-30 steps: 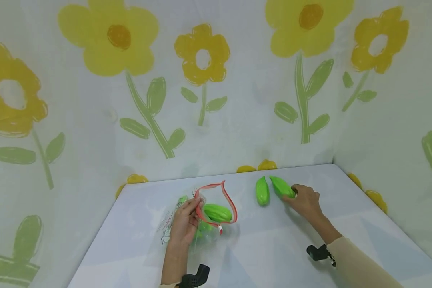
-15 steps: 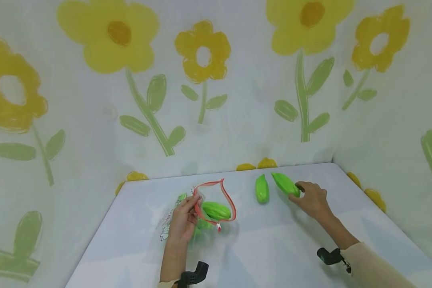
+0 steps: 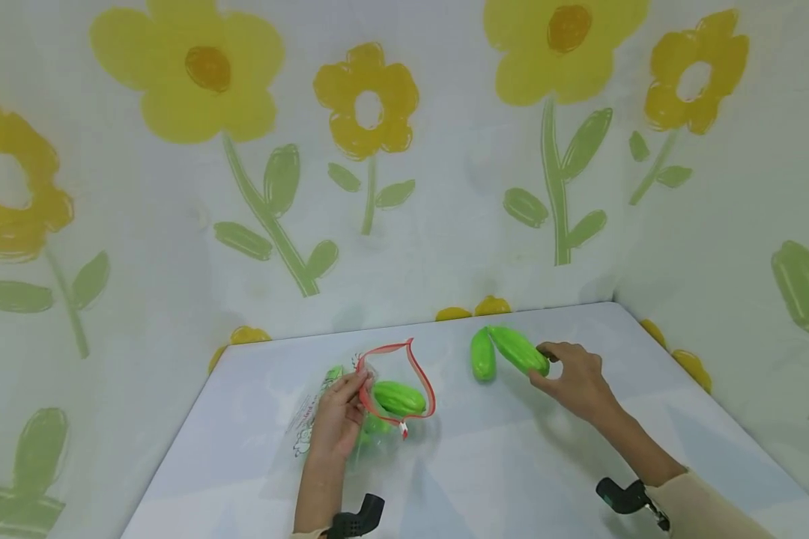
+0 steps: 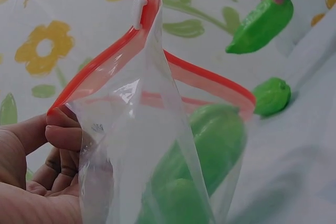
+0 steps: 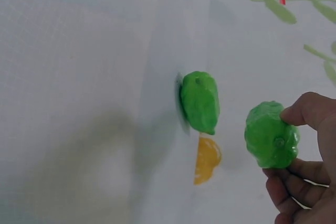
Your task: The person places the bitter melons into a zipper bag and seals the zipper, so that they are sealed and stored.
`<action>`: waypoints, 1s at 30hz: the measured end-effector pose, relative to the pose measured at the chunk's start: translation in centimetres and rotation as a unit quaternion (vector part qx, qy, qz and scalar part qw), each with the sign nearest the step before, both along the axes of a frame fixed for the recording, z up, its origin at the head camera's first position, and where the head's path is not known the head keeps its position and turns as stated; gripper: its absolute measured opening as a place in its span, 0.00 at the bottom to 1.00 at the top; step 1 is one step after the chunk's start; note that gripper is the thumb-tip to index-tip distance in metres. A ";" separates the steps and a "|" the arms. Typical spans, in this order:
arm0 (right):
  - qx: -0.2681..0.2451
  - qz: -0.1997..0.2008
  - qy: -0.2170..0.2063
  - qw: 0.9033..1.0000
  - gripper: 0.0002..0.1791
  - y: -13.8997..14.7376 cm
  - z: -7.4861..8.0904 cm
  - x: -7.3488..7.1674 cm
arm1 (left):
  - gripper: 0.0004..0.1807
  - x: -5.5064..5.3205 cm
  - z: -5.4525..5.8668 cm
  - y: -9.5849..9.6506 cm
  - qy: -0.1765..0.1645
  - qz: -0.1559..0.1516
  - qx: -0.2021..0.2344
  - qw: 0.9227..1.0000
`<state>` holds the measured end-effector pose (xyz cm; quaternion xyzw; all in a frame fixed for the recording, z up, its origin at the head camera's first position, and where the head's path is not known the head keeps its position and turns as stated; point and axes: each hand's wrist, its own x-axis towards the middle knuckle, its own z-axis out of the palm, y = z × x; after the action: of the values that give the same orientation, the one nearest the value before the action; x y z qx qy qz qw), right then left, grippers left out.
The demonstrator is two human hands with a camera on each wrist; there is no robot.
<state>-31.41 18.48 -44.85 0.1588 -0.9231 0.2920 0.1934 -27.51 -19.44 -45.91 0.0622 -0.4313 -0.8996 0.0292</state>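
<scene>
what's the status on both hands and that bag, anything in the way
Left hand holding clear bag open. Right hand pinching green vegetable, lifted. Nothing seen blocking the opening; another vegetable on table nearby.

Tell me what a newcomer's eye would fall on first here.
Probably the big yellow flowers on the backdrop behind the table. Next comes the red-rimmed bag, pinched by the left hand, with a bright green gourd inside. To its right in the head view, the right hand holds another gourd above the table, near a third gourd lying on it.
</scene>
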 end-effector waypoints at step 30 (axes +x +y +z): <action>0.025 0.188 0.005 0.982 0.24 -4.4 1.9 2.3 | 0.02 -0.2 -0.2 0.2 -0.001 0.002 0.009 1.000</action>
<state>-29.12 14.08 -42.92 0.3358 -0.8830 0.2989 0.1351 -27.74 -19.29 -46.12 0.0638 -0.4233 -0.9032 0.0301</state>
